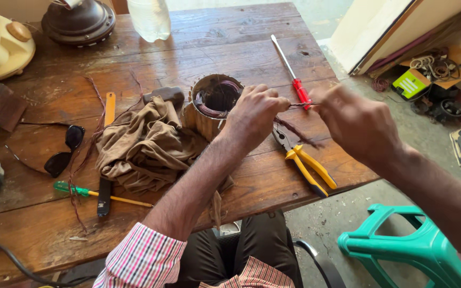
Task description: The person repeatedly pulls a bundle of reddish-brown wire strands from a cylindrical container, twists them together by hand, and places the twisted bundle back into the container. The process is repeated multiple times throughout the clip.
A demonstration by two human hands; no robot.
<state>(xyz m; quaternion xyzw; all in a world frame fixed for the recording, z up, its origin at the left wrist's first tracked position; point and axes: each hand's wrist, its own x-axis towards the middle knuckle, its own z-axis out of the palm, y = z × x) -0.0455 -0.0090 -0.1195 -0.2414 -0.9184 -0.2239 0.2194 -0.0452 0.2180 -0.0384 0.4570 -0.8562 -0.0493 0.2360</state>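
My left hand and my right hand both pinch a thin strand of reddish copper wire, stretched between them above the wooden table. The wire comes from a round motor stator with dark windings, standing just left of my left hand. A loose end of the wire trails down toward yellow-handled pliers lying under my hands. A red-handled screwdriver lies behind the hands.
A brown cloth lies beside the stator, with a hammer, a green-handled screwdriver, sunglasses and loose wires. A clear bottle and fan parts stand at the back. A green plastic stool is at lower right.
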